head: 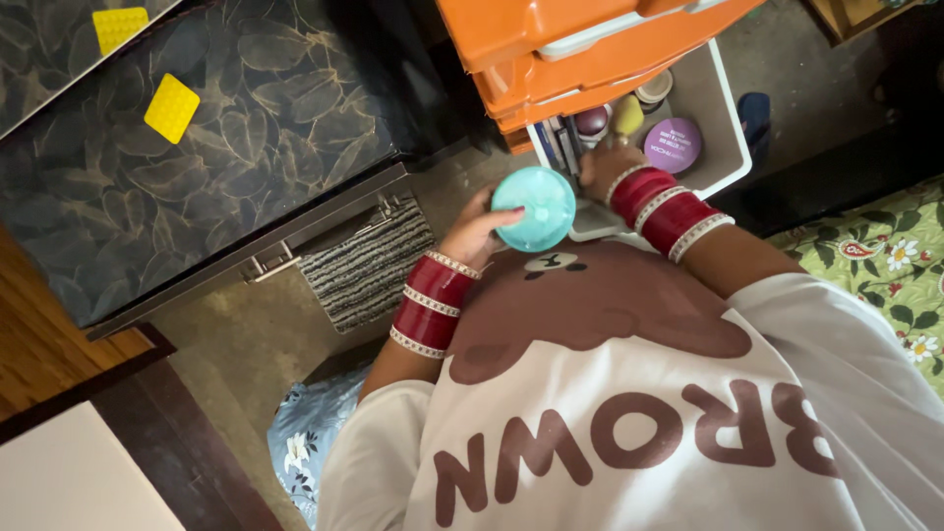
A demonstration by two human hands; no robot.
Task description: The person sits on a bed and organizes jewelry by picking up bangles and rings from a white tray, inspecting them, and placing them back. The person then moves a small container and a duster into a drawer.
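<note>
Overhead view of a person at a stack of orange plastic drawers (580,49). The left hand (477,231) is curled closed around a round turquoise jar (533,208), fingers wrapped about its rim from the left, so that the jar is held clear in front of the person's chest, just beside the open white drawer (723,108). The right hand (608,169) reaches into the near corner of that drawer; its fingers are hidden among the contents, so how far it is open cannot be told, though it appears to touch the upright dark blue items (559,146) standing there. Each wrist carries 1 stack of red bangles (664,209) edged in white. Inside the drawer lie a round purple lid (673,145), a yellowish bottle (627,116) and a maroon round container (591,122). To the left stands a dark leaf-patterned cabinet (246,128) bearing 2 yellow squares (172,107), with a striped mat (366,265) on the floor before it.
</note>
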